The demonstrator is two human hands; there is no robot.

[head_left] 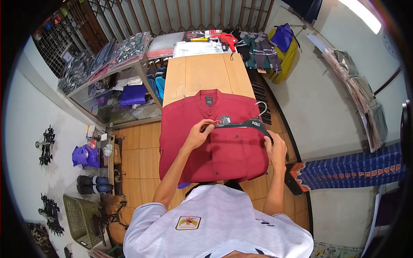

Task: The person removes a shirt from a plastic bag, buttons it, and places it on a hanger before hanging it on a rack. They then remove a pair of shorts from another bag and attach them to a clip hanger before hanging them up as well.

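Observation:
A maroon button-up shirt [183, 146] with a band collar lies spread front up, its collar pointing away from me. Across its chest is a black clothes hanger [241, 125] marked "M&S", its pale metal hook tilted to the upper right. My left hand [200, 134] has thumb and fingertips closed at the hanger's left end, beside a dark hang tag [224, 120] on a red cord. The other end of the hanger is gripped by my right hand [276, 148], at the shirt's right edge. Fingers partly hide both hanger ends.
The shirt rests on a cardboard-topped table [206, 71]. Behind are a red heat-gun-like tool [229, 39] and packed clothes. A glass display case [116, 92] stands left; a blue patterned cloth [348, 170] hangs right. A green basket [81, 221] sits lower left.

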